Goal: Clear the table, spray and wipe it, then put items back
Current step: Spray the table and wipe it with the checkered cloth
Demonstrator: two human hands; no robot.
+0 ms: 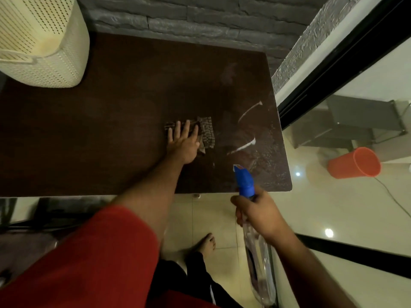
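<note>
checked cloth (203,134) (crumpled) under flat left hand (183,142), wet dark table (89,141)

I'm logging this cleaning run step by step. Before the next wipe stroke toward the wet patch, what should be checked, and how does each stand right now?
1. Cloth under the left hand, fingers flat on it: ok.
2. Spray on the table: droplets and white streaks lie right of the cloth: ok.
3. Wiping path from cloth to streaks free of objects: ok.
4. Spray bottle held off the surface by the right hand: ok.
5. Table fully cleared: not ok, a cream perforated basket appears to sit at the far left corner.
6. Liquid left in the bottle: cannot tell.
</note>
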